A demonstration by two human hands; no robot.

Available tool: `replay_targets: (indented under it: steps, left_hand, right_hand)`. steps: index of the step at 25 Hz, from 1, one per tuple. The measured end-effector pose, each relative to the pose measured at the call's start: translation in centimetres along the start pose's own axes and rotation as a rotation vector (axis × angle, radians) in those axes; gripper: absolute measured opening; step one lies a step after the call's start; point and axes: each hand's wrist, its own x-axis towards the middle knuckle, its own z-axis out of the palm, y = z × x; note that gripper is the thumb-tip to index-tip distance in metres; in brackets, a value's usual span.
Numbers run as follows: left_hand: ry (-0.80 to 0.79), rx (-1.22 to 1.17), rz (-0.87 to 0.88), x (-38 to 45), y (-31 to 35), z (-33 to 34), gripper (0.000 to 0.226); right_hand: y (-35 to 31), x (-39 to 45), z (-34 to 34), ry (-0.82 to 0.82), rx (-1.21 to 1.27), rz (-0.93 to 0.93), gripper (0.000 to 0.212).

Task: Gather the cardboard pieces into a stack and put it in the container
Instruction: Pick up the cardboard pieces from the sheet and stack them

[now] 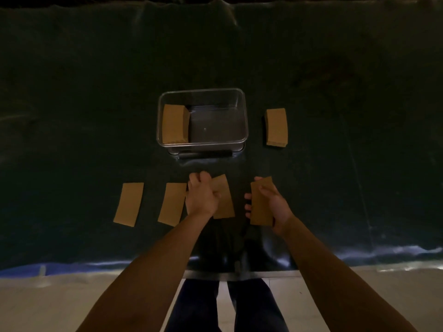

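A clear plastic container (pixel 242 109) stands mid-table with a stack of brown cardboard pieces (pixel 173 123) against its left wall. Another cardboard stack (pixel 276 127) lies on the cloth to the container's right. Two single pieces lie flat at the near left, one (pixel 129 204) further out and one (pixel 172 203) closer in. My left hand (pixel 200 195) pinches a cardboard piece (pixel 224 200) by its left edge. My right hand (pixel 273 207) holds another cardboard piece (pixel 260 204), fingers wrapped around its long sides, lifted off the cloth.
A dark cloth (pixel 96 92) covers the table, its near edge (pixel 72 265) glinting just above a pale tiled floor (pixel 48 303). My legs in dark trousers (pixel 227 307) show below the edge.
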Motion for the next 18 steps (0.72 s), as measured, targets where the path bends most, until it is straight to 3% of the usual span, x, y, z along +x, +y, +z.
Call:
replay_targets:
  steps: [3,5,7,11,16,18]
  left_hand:
    - [-0.103,-0.329,-0.022,0.3,-1.6,-1.6,0.025]
    - [-0.136,-0.396,-0.041,0.7,-3.9,-3.8,0.026]
    - [-0.1,-0.34,-0.064,1.1,-6.5,-6.2,0.026]
    - [-0.064,-0.113,-0.101,1.2,-10.2,-8.3,0.056]
    - [-0.116,0.149,-0.036,1.1,-10.3,-6.9,0.037]
    - [-0.106,0.128,-0.037,1.5,-10.3,-6.7,0.045]
  right_hand:
    - [-0.3,-0.1,0.8,-0.005,-0.025,-0.009,0.023]
    - [-0.5,-0.3,1.8,-0.015,-0.057,-0.005,0.025]
    - [-0.6,-0.5,3.0,-0.031,-0.106,-0.001,0.025]
    - [0.1,-0.9,4.9,-0.066,-0.157,0.015,0.015]
    - [1.4,-1.0,5.7,-0.053,-0.181,0.021,0.013]
    - [1.8,-1.0,5.7,-0.042,-0.184,0.021,0.012]
